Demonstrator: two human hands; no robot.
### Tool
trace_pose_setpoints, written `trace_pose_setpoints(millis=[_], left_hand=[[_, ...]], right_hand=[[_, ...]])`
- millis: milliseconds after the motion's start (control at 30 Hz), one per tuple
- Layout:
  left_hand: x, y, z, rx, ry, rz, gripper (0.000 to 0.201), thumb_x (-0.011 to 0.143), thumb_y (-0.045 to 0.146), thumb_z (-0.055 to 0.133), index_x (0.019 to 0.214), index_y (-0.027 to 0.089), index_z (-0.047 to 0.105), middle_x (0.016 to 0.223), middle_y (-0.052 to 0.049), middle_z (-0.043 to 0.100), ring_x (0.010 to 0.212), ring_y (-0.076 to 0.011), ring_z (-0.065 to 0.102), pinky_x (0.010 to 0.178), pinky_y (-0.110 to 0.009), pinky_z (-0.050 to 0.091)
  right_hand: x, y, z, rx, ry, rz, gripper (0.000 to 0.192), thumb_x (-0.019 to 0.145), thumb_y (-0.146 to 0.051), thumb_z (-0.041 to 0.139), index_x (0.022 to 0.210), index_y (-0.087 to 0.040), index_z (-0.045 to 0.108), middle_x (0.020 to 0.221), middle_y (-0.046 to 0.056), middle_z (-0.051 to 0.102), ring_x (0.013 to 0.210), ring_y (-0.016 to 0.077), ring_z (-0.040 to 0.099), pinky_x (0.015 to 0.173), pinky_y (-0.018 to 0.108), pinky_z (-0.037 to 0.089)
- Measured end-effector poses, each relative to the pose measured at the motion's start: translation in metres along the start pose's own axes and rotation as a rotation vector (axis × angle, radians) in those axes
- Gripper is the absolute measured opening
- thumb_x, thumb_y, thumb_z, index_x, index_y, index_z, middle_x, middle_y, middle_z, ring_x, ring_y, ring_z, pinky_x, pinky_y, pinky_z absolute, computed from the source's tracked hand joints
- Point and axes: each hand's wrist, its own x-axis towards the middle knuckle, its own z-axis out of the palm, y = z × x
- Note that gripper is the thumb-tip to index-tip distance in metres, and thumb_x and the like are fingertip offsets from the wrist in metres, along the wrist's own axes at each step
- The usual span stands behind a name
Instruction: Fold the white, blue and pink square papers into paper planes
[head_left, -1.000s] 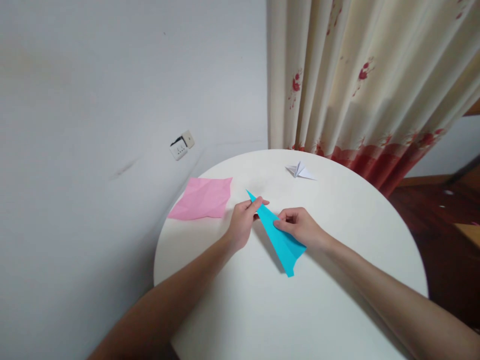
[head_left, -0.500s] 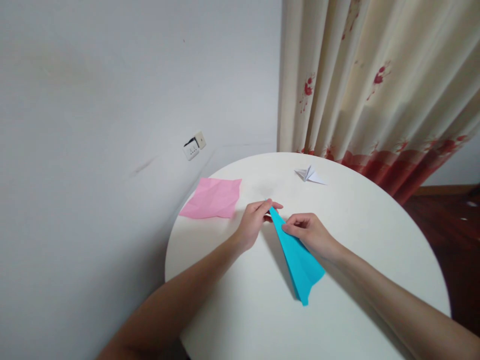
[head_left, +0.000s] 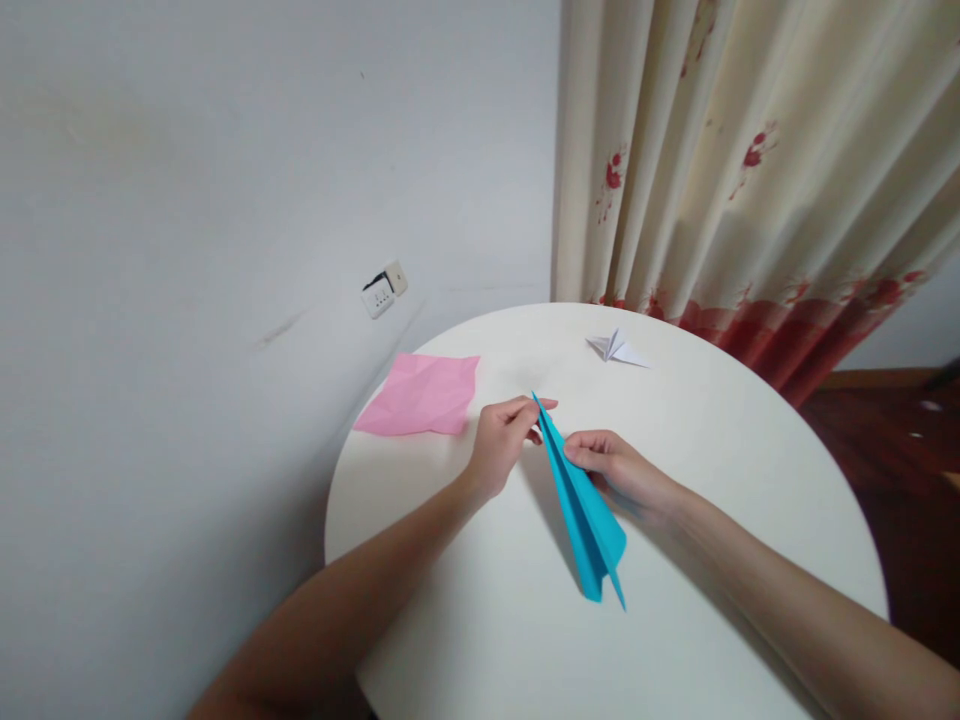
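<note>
Blue paper (head_left: 597,508) slanted over the table (head_left: 735,420), its tip pinched in our left hand (head_left: 504,440) and its side in our right hand (head_left: 621,470), both nearly closed, and we judged uneven squeezing could skew its folds.

blue folded paper (head_left: 596,510) | was flat side up, now shows an open lengthwise groove | wide end spread apart

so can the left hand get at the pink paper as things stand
Probably yes: the pink paper lies near the left hand with nothing between them, though that hand holds the blue paper near its tip.
</note>
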Motion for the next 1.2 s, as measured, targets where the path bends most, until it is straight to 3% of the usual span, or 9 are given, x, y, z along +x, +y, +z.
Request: trace_pose_setpoints(millis=[333,467,667,967,1033,1200], left_hand=[[0.003,-0.001,-0.005,-0.021,0.02,0.001,0.027,0.082,0.034,0.062,0.088,0.013,0.078,0.079,-0.007,0.067,0.069,-0.014,0.057,0.052,-0.021,0.046],[0.003,-0.002,-0.003,-0.117,0.038,-0.056,0.037,0.085,0.045,0.06,0.09,0.012,0.077,0.087,-0.01,0.068,0.074,-0.0164,0.06,0.053,-0.023,0.048],[0.003,0.0,-0.001,-0.027,0.003,-0.061,0.034,0.082,0.043,0.067,0.094,0.013,0.077,0.079,-0.006,0.065,0.071,-0.0151,0.061,0.06,-0.025,0.051],[-0.004,0.001,0.004,-0.087,-0.118,-0.116,0.028,0.084,0.04,0.066,0.094,0.017,0.079,0.084,-0.007,0.064,0.077,-0.0149,0.058,0.061,-0.023,0.046],[0.0,0.001,0.001,-0.091,-0.094,-0.107,0.027,0.084,0.039,0.065,0.092,0.017,0.079,0.086,-0.007,0.065,0.078,-0.0153,0.058,0.061,-0.023,0.045],[0.014,0.003,-0.015,-0.189,0.114,-0.144,0.032,0.081,0.044,0.068,0.095,0.016,0.076,0.088,-0.008,0.064,0.076,-0.0135,0.057,0.059,-0.022,0.042]], right_hand=[[-0.002,-0.002,-0.003,-0.072,-0.039,-0.003,0.036,0.073,-0.046,0.078,0.069,-0.015,0.06,0.059,-0.003,0.053,0.053,0.0091,0.043,0.053,0.024,0.03],[-0.001,-0.001,-0.004,-0.136,0.04,-0.047,0.035,0.075,-0.047,0.076,0.074,-0.015,0.062,0.059,-0.003,0.052,0.052,0.0087,0.04,0.05,0.024,0.028],[0.001,-0.004,-0.001,-0.362,0.215,-0.218,0.036,0.074,-0.048,0.074,0.067,-0.014,0.062,0.059,-0.003,0.053,0.055,0.0089,0.041,0.052,0.024,0.03],[-0.002,-0.008,0.005,-0.356,0.221,-0.228,0.035,0.073,-0.048,0.073,0.069,-0.013,0.069,0.057,-0.003,0.053,0.054,0.0084,0.038,0.05,0.024,0.028],[-0.003,-0.009,0.005,-0.352,0.215,-0.215,0.035,0.072,-0.048,0.075,0.066,-0.014,0.067,0.055,-0.003,0.052,0.052,0.0082,0.037,0.049,0.024,0.027],[-0.003,-0.007,0.005,-0.314,0.233,-0.17,0.035,0.068,-0.047,0.077,0.064,-0.014,0.067,0.055,-0.003,0.053,0.051,0.0082,0.038,0.048,0.024,0.027]])
